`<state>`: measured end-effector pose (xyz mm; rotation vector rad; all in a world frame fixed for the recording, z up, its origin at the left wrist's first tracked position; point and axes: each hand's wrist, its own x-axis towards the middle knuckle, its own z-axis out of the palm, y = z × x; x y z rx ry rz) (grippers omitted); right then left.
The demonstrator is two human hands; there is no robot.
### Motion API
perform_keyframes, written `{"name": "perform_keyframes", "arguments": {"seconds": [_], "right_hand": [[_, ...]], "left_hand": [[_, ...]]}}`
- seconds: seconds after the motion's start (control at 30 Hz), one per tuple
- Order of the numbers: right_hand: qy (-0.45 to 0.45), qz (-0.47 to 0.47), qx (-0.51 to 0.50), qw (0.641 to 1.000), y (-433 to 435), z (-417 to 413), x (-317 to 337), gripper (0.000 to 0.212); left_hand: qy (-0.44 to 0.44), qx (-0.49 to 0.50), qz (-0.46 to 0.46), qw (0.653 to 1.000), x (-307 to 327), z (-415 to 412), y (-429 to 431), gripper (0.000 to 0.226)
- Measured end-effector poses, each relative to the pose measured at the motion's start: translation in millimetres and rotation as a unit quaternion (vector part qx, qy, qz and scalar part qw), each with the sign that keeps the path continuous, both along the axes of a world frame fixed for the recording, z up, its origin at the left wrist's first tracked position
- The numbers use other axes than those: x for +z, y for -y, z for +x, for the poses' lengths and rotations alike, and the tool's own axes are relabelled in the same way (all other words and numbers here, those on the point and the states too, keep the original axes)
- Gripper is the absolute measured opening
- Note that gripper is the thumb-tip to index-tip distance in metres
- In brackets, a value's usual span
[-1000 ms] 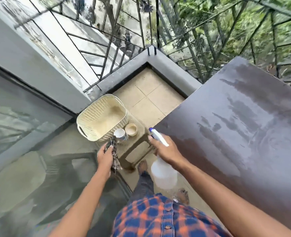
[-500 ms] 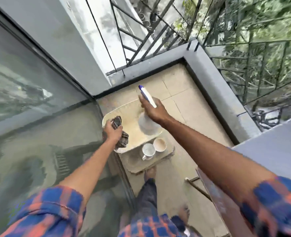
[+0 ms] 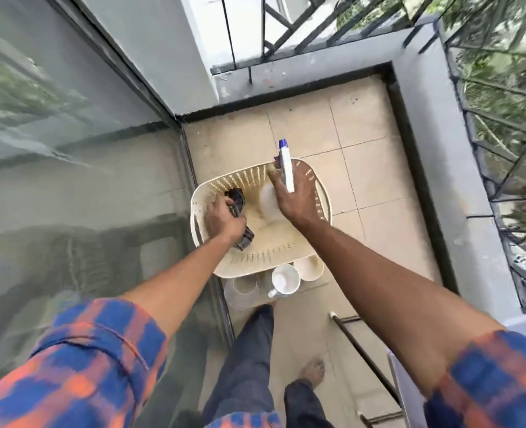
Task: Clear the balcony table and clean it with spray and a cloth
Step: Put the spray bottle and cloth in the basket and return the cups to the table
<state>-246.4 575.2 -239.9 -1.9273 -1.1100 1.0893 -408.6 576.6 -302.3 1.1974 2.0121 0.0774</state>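
- The cloth [image 3: 237, 196] is gripped by the left hand [image 3: 224, 217], fingers curled round it, over the basket [image 3: 265, 257].
- The spray bottle [image 3: 286, 169] is held by the right hand [image 3: 297, 197], fingers wrapped round its neck, over the same basket.
- A mug [image 3: 285, 281] is seen just beside the basket.

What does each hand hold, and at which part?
The left hand grips the cloth around its middle. The right hand holds the spray bottle by its neck.

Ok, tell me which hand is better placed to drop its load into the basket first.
Probably left. The left hand grips the cloth above the basket floor, so letting go should land it there. The right hand holds the spray bottle by the far rim, nozzle poking past it.
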Motion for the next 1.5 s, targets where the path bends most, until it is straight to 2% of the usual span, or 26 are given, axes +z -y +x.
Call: {"name": "perform_keyframes", "arguments": {"seconds": [0.07, 0.13, 0.3, 0.37, 0.47, 0.53, 0.6, 0.73, 0.83, 0.9, 1.0, 1.07, 1.17, 1.23, 1.37, 1.5], "right_hand": [[0.032, -0.010, 0.064, 0.997, 6, -1, -15, 0.040], [0.049, -0.029, 0.094, 0.994, 7, -1, -21, 0.043], [0.090, -0.098, 0.149, 0.980, -9, 5, -21, 0.026], [0.082, -0.136, 0.164, 0.974, -10, 11, -16, 0.028], [0.043, -0.163, 0.124, 0.978, 1, 22, 7, 0.051], [0.027, -0.151, 0.082, 0.985, 20, 27, 27, 0.047], [0.004, -0.132, 0.033, 0.991, 46, 29, 46, 0.037], [-0.019, -0.104, -0.040, 0.994, 110, 21, 64, 0.020], [-0.025, -0.126, -0.063, 0.990, 154, 13, 64, 0.021], [-0.016, -0.165, -0.041, 0.985, 176, 10, 56, 0.029], [0.035, -0.235, 0.013, 0.971, 191, 15, 41, 0.052], [0.059, -0.269, 0.030, 0.961, 194, 23, 30, 0.066], [0.088, -0.292, 0.064, 0.950, 190, 36, 13, 0.072], [0.120, -0.296, 0.095, 0.943, 184, 43, -6, 0.079], [0.144, -0.306, 0.161, 0.927, 173, 43, -44, 0.108], [0.180, -0.300, 0.184, 0.918, 166, 38, -69, 0.102]], "left_hand": [[0.013, 0.004, -0.003, 1.000, -8, -6, 6, 0.031], [0.023, 0.011, -0.009, 1.000, -10, -10, 9, 0.031], [0.045, 0.002, 0.010, 0.999, 1, -13, 16, 0.036], [0.072, 0.021, 0.021, 0.997, 13, -12, 19, 0.030], [0.142, 0.043, 0.048, 0.988, 31, -16, 29, 0.020], [0.180, 0.014, 0.084, 0.980, 45, -21, 45, 0.019], [0.179, -0.014, 0.107, 0.978, 58, -23, 63, 0.017], [0.178, -0.001, 0.135, 0.975, 78, -12, 102, 0.013], [0.172, -0.025, 0.135, 0.975, 87, -5, 136, 0.011], [0.164, -0.061, 0.112, 0.978, 88, -2, 159, 0.005], [0.131, -0.144, 0.088, 0.977, 78, -1, 185, 0.022], [0.102, -0.189, 0.074, 0.974, 71, 3, 195, 0.042], [0.051, -0.226, 0.066, 0.971, 65, 13, 198, 0.071], [0.045, -0.227, 0.038, 0.972, 59, 19, 196, 0.080], [0.028, -0.206, 0.066, 0.976, 42, 24, 193, 0.079], [-0.005, -0.173, 0.077, 0.982, 35, 33, 193, 0.076]]}}
